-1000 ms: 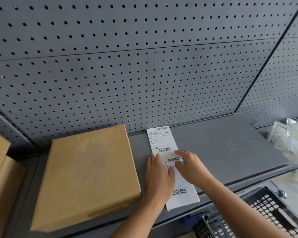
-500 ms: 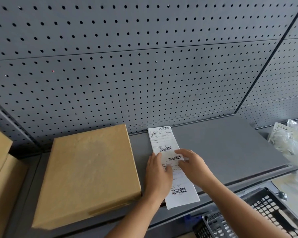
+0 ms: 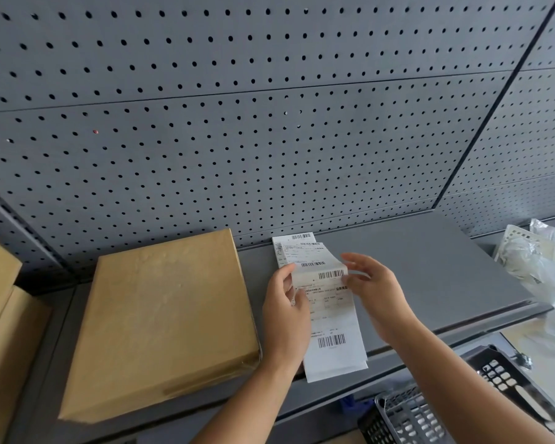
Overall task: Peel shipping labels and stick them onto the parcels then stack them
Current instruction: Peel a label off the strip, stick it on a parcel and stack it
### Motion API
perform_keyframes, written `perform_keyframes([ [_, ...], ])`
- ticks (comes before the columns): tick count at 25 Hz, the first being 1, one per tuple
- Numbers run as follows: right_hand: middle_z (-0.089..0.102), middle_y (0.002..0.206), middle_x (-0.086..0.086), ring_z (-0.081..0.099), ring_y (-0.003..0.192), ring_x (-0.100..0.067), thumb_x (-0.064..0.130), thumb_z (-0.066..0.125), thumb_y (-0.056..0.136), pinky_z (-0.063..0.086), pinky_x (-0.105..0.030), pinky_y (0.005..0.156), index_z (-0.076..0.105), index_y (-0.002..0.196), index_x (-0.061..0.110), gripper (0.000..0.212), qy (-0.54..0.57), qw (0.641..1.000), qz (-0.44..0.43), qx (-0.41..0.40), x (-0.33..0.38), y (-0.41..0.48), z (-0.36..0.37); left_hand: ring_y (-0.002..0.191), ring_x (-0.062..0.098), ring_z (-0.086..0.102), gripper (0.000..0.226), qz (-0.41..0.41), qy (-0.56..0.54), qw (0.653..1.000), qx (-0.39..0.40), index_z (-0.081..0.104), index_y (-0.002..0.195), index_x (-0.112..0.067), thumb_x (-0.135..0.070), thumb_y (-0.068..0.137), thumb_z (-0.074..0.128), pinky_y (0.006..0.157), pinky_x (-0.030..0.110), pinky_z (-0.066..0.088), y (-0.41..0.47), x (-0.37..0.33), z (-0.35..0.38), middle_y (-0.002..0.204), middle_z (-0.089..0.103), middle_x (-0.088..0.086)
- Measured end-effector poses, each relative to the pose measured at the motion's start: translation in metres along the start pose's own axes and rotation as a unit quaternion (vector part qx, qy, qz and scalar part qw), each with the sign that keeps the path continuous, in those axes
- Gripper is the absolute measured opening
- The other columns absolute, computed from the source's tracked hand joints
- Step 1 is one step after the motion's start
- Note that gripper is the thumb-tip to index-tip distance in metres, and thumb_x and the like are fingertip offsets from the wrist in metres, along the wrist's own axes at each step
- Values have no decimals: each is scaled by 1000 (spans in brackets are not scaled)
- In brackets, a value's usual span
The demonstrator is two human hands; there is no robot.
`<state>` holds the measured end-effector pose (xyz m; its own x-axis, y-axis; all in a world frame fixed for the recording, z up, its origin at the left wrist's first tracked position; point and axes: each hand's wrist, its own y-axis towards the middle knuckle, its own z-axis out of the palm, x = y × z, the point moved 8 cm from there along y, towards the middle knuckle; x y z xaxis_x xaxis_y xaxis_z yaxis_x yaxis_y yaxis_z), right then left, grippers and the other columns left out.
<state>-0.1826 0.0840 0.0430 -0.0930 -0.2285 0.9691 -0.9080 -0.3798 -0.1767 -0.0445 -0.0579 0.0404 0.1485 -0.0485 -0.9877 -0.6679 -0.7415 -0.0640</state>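
Observation:
A flat brown parcel (image 3: 164, 318) lies on the grey shelf (image 3: 430, 267), left of my hands. Beside it lies a long white label sheet (image 3: 334, 350) with barcodes, its near end hanging over the shelf edge. The upper part of the shipping label (image 3: 318, 272) is lifted and curls off the backing. My left hand (image 3: 285, 315) pinches the sheet's left edge with thumb and fingers. At the lifted label's right edge my right hand (image 3: 378, 293) grips it between thumb and fingertip, the other fingers spread.
More brown boxes (image 3: 0, 315) stand at the far left. A grey pegboard wall (image 3: 269, 123) rises behind the shelf. Crumpled clear plastic bags (image 3: 532, 261) lie at the right. A black mesh basket (image 3: 446, 411) sits below the shelf's front edge.
Both hands pressed flat on the sheet before. Now they have pinched its edges, and the label's upper part has come up off the backing.

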Motion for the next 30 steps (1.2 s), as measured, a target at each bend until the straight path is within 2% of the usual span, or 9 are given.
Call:
perform_keyframes([
  [3,75,106,0,70,99,-19,3,63,92,56,-33,87,72,110,27,31,7,1000,-5,-6,7,-1,-5,105,-1,68,32,-31,-87,996,-21,58,127,-22,-7,98,61,82,22,59,2,-10,-5,124,66,-9],
  [5,76,102,2,71,97,-17,7,64,93,57,-35,89,73,109,28,29,-9,1000,-21,-3,15,-4,-7,97,3,69,29,-76,-132,988,-37,58,120,-21,-12,95,68,76,22,57,5,-11,-8,120,66,-5],
  [11,77,90,10,71,84,-5,9,65,93,53,-21,72,73,98,32,25,-44,995,-86,4,46,-14,-12,106,38,69,26,-131,-179,975,-16,64,103,-23,-39,85,74,97,55,54,13,-14,-10,111,72,16],
  [14,76,90,9,73,83,-10,8,65,94,57,-23,70,73,97,32,25,-48,992,-110,31,55,-19,-7,89,30,71,24,-138,-170,975,22,70,98,-20,-42,87,72,84,46,56,17,-21,-6,105,76,14],
  [17,69,104,5,71,86,-10,10,65,95,59,-28,76,72,100,32,23,-108,980,-160,38,63,-20,-4,77,21,68,11,-163,-158,972,58,76,90,-16,-25,94,70,75,38,52,17,-25,-1,87,77,10],
  [19,61,110,8,63,96,-11,11,68,92,55,-27,83,72,105,31,23,-208,952,-224,18,69,-22,-3,78,23,68,12,-168,-158,971,61,79,85,-16,-20,93,70,77,40,51,17,-28,-3,89,78,15],
  [22,59,116,4,51,109,-22,19,74,88,46,-35,90,73,111,27,25,-365,863,-348,-34,83,-33,4,77,25,67,12,-177,-167,968,60,78,83,-13,-16,92,71,78,41,52,19,-29,-5,83,77,13],
  [24,62,117,3,51,114,-25,25,74,87,43,-39,94,74,112,27,25,-400,822,-405,-24,88,-41,17,76,26,68,11,-180,-166,968,63,77,86,-11,-15,93,69,79,41,53,19,-30,-4,81,75,10],
  [30,64,103,6,57,96,-22,27,75,87,49,-36,83,73,110,26,24,-410,792,-452,20,89,-49,40,76,24,69,21,-199,-168,962,83,81,93,-13,-14,97,60,78,36,51,18,-29,-3,83,78,6],
])
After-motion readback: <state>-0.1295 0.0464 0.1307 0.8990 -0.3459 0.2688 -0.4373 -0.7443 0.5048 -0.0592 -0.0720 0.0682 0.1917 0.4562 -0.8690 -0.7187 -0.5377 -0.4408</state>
